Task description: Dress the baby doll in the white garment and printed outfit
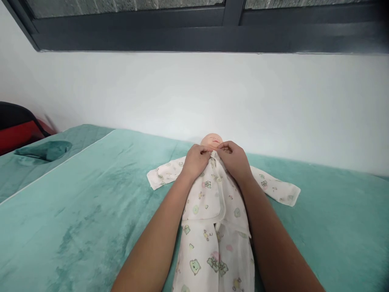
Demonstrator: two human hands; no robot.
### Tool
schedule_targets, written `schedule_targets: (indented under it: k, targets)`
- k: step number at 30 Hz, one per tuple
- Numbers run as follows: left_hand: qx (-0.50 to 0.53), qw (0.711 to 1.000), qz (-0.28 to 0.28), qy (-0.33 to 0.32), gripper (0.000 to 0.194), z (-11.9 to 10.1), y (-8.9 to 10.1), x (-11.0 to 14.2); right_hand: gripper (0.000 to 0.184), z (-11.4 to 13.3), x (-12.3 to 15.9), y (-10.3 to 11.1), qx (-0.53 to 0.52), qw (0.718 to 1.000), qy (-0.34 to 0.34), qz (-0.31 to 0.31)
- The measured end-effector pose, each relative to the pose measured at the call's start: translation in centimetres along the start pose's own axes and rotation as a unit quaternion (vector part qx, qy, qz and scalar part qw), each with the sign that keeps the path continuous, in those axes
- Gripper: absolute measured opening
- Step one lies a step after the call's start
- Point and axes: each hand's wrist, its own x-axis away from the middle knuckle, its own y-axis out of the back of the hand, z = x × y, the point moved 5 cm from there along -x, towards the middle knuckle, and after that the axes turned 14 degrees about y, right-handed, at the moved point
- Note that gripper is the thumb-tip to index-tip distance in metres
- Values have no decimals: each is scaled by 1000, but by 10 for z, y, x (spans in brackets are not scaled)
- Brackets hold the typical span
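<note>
A baby doll (212, 139) lies on its back on the bed, only its head showing above the clothes. On it is a white baby shirt (206, 202) printed with small animals, its sleeves spread out to both sides. My left hand (196, 160) pinches the left side of the shirt's neckline, just below the doll's chin. Opposite it, my right hand (235, 160) has thumb and fingertips together at the right side of the same neckline. White printed baby pants (197, 259) with the same pattern extend below the shirt toward me.
A green plush sheet (91, 211) covers the bed. Beyond the doll's head rises a white wall (182, 93) under a dark window frame (136, 36). At the far left are a dark green folded cloth (44, 150) and a red and black object (20, 129).
</note>
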Motion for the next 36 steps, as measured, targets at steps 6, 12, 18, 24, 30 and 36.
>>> schedule_targets:
  k: [6,12,18,24,30,36]
  targets:
    - [-39,998,40,-1,23,-3,-1,3,23,-1,-1,-3,65,996,17,58]
    - [-63,997,10,-32,33,4,-5,2,25,-10,-3,-1,37,997,39,52]
    - [-98,991,-2,-94,41,8,-5,22,24,-15,3,0,9,999,32,40]
    - [-96,987,0,-132,40,13,2,44,21,-5,16,4,96,987,126,17]
    - [-98,979,3,-181,39,17,5,65,35,7,54,4,156,965,205,54]
    - [-62,975,0,-214,37,18,7,79,29,34,97,13,113,975,191,-19]
